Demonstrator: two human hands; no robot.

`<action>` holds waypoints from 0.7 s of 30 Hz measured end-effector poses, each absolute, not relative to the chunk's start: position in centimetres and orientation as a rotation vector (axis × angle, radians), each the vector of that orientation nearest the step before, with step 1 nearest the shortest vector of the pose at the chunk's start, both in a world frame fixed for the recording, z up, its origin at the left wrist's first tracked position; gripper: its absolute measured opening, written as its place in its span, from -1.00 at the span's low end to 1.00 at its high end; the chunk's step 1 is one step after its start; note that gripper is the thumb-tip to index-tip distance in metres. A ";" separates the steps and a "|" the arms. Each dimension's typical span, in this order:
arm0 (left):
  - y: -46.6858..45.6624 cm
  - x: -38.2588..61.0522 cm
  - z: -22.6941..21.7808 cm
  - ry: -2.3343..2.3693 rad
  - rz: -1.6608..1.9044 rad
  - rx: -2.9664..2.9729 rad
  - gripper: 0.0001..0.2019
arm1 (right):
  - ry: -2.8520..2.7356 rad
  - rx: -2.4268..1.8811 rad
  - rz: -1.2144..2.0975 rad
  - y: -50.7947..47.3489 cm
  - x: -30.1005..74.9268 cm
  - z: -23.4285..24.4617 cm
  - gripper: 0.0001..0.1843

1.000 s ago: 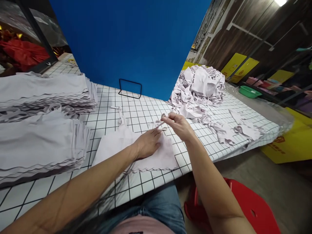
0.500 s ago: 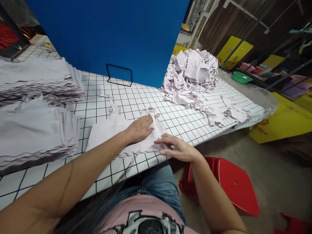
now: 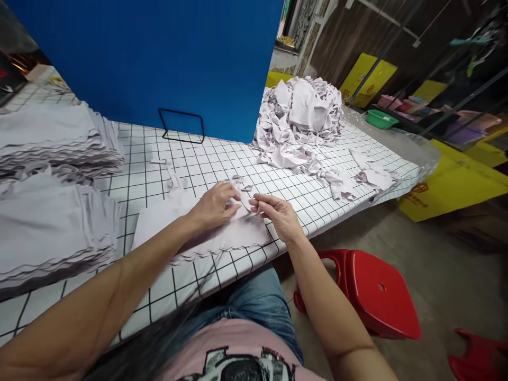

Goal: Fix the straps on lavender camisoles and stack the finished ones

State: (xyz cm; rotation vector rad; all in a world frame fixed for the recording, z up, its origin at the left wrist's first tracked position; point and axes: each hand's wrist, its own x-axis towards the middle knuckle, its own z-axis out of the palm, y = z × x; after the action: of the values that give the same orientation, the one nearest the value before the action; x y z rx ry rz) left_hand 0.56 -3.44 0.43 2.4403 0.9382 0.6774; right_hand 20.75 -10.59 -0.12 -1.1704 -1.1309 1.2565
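Observation:
A pale lilac-white cloth piece (image 3: 234,237) with a wavy lower edge and narrow straps lies flat on the table in front of me. My left hand (image 3: 216,206) rests on its upper part, fingers bent, with a gap between thumb and fingertips. To the right of it, my right hand (image 3: 278,214) has thumb and fingers pinched on a narrow strap at the cloth's right end. Part of the strap is hidden behind the fingers. A loop of strap (image 3: 240,182) lies just beyond both hands.
Stacks of similar cloth pieces (image 3: 51,227) stand at the left. A blue panel (image 3: 146,58) with a black wire frame (image 3: 182,126) rises behind. Cloth scraps (image 3: 305,114) are heaped at the back right of the checked table (image 3: 222,159). A red stool (image 3: 383,291) stands below, right.
My left hand has gone from lying flat to bent fingers. My right hand has risen from the cloth's lower right part and now pinches the strap. The view has shifted slightly.

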 end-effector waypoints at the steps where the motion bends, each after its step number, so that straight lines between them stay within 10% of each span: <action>1: -3.7 0.6 0.9 0.908 0.644 2.358 -0.78 | -1.116 -1.169 1.234 -10.0 20.5 0.0 -0.65; 14: -3.8 0.9 1.1 0.932 0.667 1.841 -0.78 | -1.305 -1.053 1.144 -5.6 18.7 1.1 -0.65; 21: -2.4 -0.2 1.9 1.146 0.663 1.997 -0.84 | -1.695 -1.385 0.341 -2.1 20.4 1.0 -0.72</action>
State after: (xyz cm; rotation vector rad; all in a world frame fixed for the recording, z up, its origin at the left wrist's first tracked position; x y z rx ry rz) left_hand -0.21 -2.37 1.87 1.9970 1.1457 0.6627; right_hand 20.41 -2.08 1.00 -1.3847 -1.6951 0.3407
